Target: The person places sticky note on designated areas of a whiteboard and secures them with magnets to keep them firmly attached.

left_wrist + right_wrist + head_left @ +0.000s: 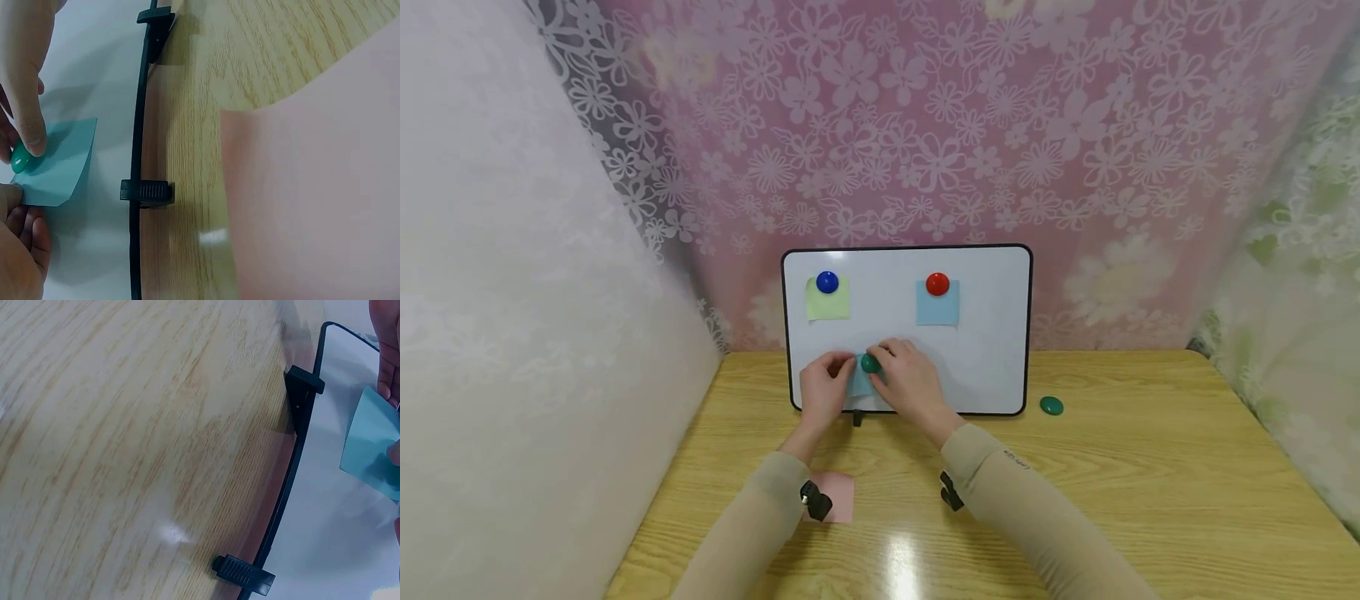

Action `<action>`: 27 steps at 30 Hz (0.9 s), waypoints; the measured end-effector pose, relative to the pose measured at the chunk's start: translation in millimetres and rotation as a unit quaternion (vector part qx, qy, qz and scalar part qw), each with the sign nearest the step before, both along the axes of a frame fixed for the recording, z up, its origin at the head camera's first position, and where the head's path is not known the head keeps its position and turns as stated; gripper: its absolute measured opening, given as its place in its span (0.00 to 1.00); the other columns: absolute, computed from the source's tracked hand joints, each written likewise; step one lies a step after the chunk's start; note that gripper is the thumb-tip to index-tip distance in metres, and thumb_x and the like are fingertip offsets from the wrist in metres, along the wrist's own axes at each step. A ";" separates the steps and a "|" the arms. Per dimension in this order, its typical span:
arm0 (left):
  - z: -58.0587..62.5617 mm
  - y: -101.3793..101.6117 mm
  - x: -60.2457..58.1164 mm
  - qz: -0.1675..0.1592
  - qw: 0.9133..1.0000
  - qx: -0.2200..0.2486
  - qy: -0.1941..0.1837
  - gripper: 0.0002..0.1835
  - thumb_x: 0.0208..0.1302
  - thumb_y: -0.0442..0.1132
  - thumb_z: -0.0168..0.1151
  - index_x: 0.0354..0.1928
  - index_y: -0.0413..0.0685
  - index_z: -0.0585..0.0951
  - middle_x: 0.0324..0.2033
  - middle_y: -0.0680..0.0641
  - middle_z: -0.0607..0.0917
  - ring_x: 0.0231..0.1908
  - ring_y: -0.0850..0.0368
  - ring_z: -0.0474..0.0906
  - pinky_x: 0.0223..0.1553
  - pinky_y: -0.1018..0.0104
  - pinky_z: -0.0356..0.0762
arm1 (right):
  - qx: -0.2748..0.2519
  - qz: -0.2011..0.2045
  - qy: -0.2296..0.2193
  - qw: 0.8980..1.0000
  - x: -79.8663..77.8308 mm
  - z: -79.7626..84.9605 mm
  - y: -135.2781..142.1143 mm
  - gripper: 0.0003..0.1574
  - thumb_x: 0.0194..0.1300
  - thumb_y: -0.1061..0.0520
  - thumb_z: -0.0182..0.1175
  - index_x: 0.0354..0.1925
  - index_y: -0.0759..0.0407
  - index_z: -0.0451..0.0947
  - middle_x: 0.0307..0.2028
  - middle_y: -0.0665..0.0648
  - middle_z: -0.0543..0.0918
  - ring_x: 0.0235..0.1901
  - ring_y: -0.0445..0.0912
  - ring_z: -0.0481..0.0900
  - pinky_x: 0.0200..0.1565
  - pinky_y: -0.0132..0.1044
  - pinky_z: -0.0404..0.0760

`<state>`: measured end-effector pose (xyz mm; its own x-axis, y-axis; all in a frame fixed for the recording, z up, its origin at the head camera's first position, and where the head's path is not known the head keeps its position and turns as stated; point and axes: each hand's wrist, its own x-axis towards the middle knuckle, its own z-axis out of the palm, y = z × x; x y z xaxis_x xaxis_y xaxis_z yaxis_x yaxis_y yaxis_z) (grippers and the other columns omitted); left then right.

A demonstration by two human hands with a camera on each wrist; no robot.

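Observation:
At the lower left of a black-framed whiteboard (985,358), a blue sticky note (860,383) lies against the surface. My left hand (823,387) pinches the note's left edge between thumb and fingers. My right hand (912,379) grips a round green magnet (870,364) at the note's upper part. In the left wrist view the green magnet (21,157) sits between the right fingertips, over the note (65,162), whose lower edge stands off the board. From the right wrist view, the note (373,444) shows with a fingertip on it; the magnet is hidden there.
Higher on the board, a blue magnet (827,282) is on a green note (828,307) and a red magnet (937,284) on another blue note (937,312). A second green magnet (1052,406) lies on the table right of the board. A pink note (842,497) lies beneath the left forearm.

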<state>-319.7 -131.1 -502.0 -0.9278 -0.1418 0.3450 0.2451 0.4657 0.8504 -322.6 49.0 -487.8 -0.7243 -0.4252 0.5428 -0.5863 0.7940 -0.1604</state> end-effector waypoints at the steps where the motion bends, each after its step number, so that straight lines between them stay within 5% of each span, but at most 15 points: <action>1: 0.0 0.1 0.0 0.001 1.000 0.001 -0.001 0.07 0.76 0.39 0.70 0.47 0.44 0.92 0.38 0.50 0.92 0.37 0.56 0.84 0.40 0.63 0.82 | 0.002 -0.001 0.001 1.000 -0.4 -0.1 -0.2 0.25 0.69 0.51 0.76 0.60 0.57 0.86 0.54 0.56 0.84 0.52 0.52 0.82 0.53 0.43 0.85; 27: 0.6 1.5 1.2 0.000 1.000 0.001 -0.004 0.08 0.76 0.38 0.69 0.48 0.43 0.91 0.39 0.47 0.92 0.38 0.53 0.86 0.42 0.58 0.84 | 0.014 -0.009 0.015 1.000 -3.5 -0.2 -5.7 0.22 0.69 0.52 0.75 0.59 0.55 0.86 0.53 0.55 0.84 0.51 0.51 0.81 0.50 0.43 0.85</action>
<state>-318.5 -129.6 -501.4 -0.9304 -0.1432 0.3375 0.2379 0.4646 0.8530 -326.1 43.3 -488.0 -0.7150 -0.4277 0.5529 -0.5764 0.8083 -0.1201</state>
